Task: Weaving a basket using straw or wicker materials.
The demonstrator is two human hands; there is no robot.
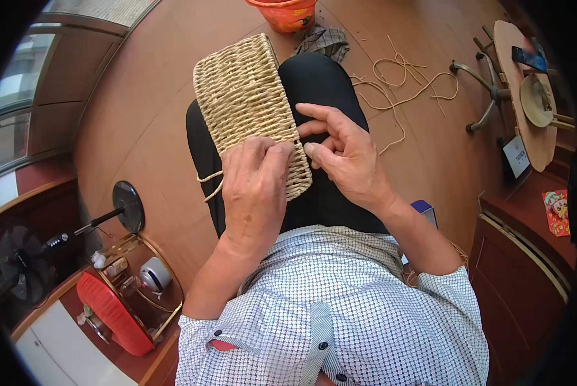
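Across my black-trousered legs rests a straw-coloured woven basket (240,83), boxy in shape, with its woven side facing up. My left hand (256,174) lies over its near part, fingers bent and gripping the weave by the right edge. Two loose strand ends (209,184) stick out to the left of that hand. At the basket's right edge is my right hand (343,151), its index finger stretched out and its thumb apart from it, the tips close to the rim. I make out nothing between those fingers.
Loose cord (398,96) lies coiled on the brown floor to the right. An orange-red bucket (288,14) and a checked cloth (326,44) are ahead. To the left stand a black fan (25,260) and a red round object (115,314); a wheeled chair base (488,93) is at right.
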